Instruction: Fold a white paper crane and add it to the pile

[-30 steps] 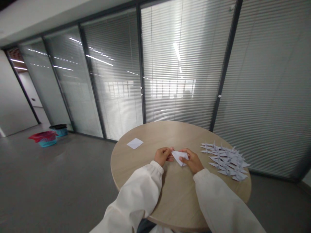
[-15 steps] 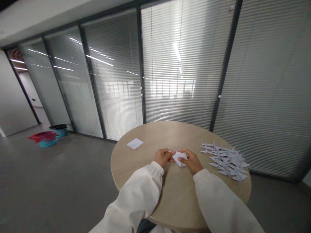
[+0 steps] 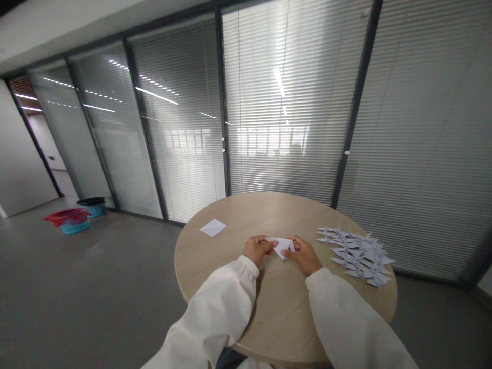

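- Basically, the small folded piece of plain white paper [image 3: 283,243] is directly between the two hands, in front of the person and over the middle of the round, pale wood-coloured table [image 3: 284,312]. Whether it touches the tabletop, I cannot tell.
- Its longer direction goes from left to right, from one hand to the other, and one corner points down toward the person's body.
- The bare left hand [image 3: 258,249] pinches the left end of this paper between thumb and fingers.
- The bare right hand [image 3: 305,254] grips the right end, with the thumb lying on the face of the paper and the fingers behind the upper edge. Neither hand is nearer, because both are in contact with it; a narrow gap separates the hands.
- Farther to the left, well apart from the left hand, a flat, white, four-cornered paper sheet [image 3: 213,228] lies on the table.
- On the right, beyond the right hand, a dense group of white folded paper cranes [image 3: 361,256] rests near the table edge.
- On the floor at far left there is a blue bin with a red liner [image 3: 71,223].
- No brand, label or writing is readable anywhere.
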`<control>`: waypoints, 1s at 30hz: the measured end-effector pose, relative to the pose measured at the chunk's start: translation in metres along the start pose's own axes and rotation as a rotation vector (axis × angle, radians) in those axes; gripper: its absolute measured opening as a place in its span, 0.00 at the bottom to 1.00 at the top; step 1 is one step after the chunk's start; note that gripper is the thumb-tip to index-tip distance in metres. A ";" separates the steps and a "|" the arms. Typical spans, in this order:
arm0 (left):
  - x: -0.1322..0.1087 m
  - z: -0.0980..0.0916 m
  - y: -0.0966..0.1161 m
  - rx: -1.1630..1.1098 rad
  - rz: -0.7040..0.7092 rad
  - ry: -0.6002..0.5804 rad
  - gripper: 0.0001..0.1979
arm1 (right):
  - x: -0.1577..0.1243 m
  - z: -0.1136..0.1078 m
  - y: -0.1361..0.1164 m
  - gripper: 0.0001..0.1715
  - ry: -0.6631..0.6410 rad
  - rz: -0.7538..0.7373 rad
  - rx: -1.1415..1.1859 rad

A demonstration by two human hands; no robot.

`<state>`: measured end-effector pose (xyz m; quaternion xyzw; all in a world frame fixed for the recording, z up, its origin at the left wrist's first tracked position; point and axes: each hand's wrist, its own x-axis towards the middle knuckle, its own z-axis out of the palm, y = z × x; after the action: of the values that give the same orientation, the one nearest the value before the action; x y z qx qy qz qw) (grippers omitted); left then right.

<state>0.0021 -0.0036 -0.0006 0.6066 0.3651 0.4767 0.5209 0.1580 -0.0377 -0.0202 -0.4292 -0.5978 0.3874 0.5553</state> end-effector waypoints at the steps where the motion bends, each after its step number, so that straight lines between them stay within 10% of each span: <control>1: 0.001 -0.001 -0.001 0.001 0.013 0.005 0.17 | 0.000 0.000 0.000 0.23 -0.008 0.002 0.009; 30: 0.001 -0.001 -0.008 0.091 0.013 -0.029 0.17 | 0.000 0.000 0.001 0.23 0.036 0.025 -0.008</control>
<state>0.0022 -0.0008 -0.0078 0.6389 0.3748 0.4544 0.4949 0.1585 -0.0373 -0.0215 -0.4456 -0.5838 0.3844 0.5593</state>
